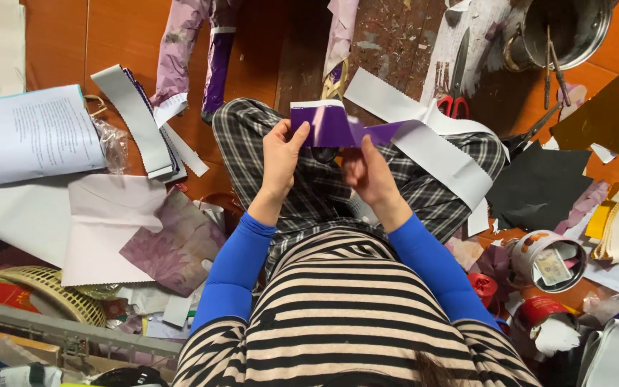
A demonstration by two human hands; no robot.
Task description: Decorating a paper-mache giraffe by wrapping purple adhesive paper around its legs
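Above the lap, left hand [281, 154] and right hand [368, 172] each pinch the purple paper strip [331, 125]; the right grip looks blurred, so the long white tail could tear or slip.

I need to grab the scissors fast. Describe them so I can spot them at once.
Look to the metal pot at the top right. Just left of it, the scissors lie on a paint-spattered board, blades pointing away from the person. Their red handles set them apart from the white paper strip beside them.
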